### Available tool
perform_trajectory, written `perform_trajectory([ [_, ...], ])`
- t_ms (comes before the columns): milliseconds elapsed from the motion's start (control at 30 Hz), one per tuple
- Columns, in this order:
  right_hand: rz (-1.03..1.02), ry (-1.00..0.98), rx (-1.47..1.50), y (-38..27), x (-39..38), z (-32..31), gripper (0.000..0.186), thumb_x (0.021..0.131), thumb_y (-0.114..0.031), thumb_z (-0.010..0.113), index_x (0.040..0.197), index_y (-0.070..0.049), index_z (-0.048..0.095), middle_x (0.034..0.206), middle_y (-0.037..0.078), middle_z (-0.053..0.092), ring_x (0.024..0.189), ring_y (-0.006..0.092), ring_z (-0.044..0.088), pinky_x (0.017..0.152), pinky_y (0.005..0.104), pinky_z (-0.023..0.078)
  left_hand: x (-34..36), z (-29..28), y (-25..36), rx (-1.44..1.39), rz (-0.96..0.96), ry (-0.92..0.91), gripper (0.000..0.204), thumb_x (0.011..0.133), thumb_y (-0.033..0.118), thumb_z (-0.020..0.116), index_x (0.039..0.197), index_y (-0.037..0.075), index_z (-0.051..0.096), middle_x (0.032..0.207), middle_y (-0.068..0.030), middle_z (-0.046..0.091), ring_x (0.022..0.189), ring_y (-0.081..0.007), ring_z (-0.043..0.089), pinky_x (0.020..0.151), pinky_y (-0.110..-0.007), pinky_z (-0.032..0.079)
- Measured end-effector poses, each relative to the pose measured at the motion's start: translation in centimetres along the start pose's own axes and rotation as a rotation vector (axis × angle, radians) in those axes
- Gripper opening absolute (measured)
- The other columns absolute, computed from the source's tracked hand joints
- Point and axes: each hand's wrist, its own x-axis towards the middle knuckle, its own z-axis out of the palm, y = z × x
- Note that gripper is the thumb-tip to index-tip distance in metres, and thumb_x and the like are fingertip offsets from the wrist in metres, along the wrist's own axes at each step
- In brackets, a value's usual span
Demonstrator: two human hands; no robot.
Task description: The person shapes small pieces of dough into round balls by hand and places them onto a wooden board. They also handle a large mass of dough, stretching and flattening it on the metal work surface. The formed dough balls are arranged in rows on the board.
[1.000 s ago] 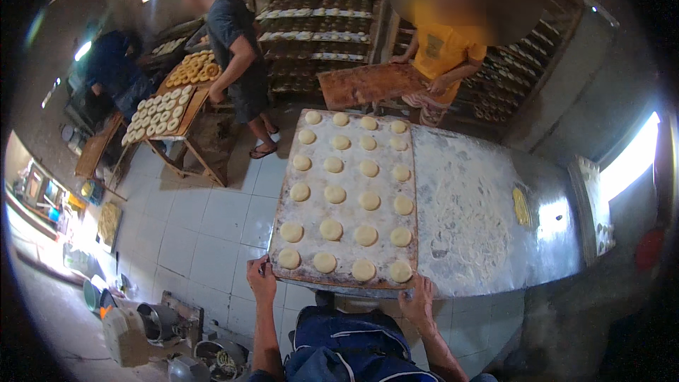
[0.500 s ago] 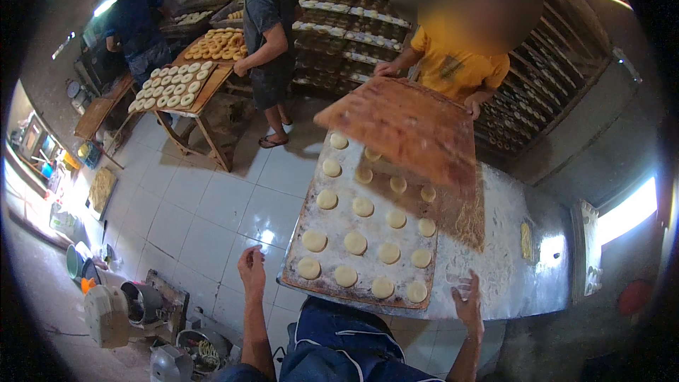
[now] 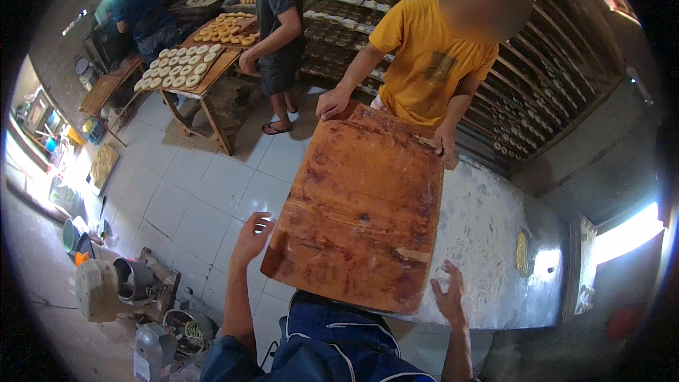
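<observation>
A large stained wooden board (image 3: pixel 353 205) lies over the near left part of the floury metal table (image 3: pixel 481 240), hiding the dough rounds. A person in a yellow shirt (image 3: pixel 424 78) grips its far end with both hands. My left hand (image 3: pixel 251 235) is open just outside the board's left edge, fingers slightly curled and not holding it. My right hand (image 3: pixel 448 290) is open beside the board's near right corner, fingers apart, holding nothing.
A wooden table (image 3: pixel 209 87) with raw and fried rings stands back left, two people (image 3: pixel 279 35) (image 3: pixel 141 14) near it. Racks of trays (image 3: pixel 346 0) line the back. Metal bowls (image 3: pixel 185 325) and a machine (image 3: pixel 97 286) are lower left. A yellow object (image 3: pixel 522 251) lies on the metal table.
My hands let go of the dough tray and moved beside it. The person in yellow swung the wooden board forward over the tray, covering the dough rounds.
</observation>
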Motion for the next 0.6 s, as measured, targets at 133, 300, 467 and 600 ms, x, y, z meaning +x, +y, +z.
perform_trajectory([
  [133,-0.262,-0.174,-0.097,-4.2,2.8,2.2,0.062,0.087,-0.022,0.078,0.143,-0.011,0.053,0.143,0.019,0.055,0.133,0.0388,0.051,0.112,0.0493,0.042,-1.2,2.9,0.2,0.308,0.208,0.035,0.067,0.083,0.022,0.085,0.137,0.001,0.052,0.124,-0.0221,0.063,0.116,-0.0364,0.061,0.100,-0.047,0.049],
  [300,-0.512,-0.235,-0.245,-6.0,6.7,6.8,0.066,0.093,-0.046,0.069,0.149,-0.015,0.051,0.155,0.020,0.044,0.144,0.0413,0.041,0.118,0.0556,0.034,-1.6,5.8,2.7,0.535,0.364,0.097,0.067,0.086,0.024,0.076,0.145,0.006,0.048,0.147,-0.0220,0.047,0.139,-0.0405,0.042,0.116,-0.058,0.033],
  [467,-0.652,-0.344,-0.414,-8.6,10.3,12.2,0.074,0.095,-0.066,0.053,0.157,-0.029,0.042,0.164,0.021,0.032,0.151,0.0491,0.027,0.118,0.0733,0.018,-0.3,8.7,5.2,0.989,0.671,-0.117,0.070,0.096,0.045,0.059,0.157,0.017,0.041,0.162,-0.0169,0.038,0.152,-0.0369,0.032,0.124,-0.061,0.019],
  [600,-0.592,-0.398,-0.448,-9.0,10.2,14.3,0.079,0.092,-0.073,0.051,0.161,-0.036,0.037,0.168,0.021,0.025,0.153,0.0505,0.019,0.117,0.0779,0.010,1.1,9.2,3.8,0.947,0.644,-0.159,0.068,0.097,0.048,0.054,0.158,0.021,0.041,0.165,-0.0153,0.035,0.154,-0.0355,0.030,0.124,-0.064,0.014],
])
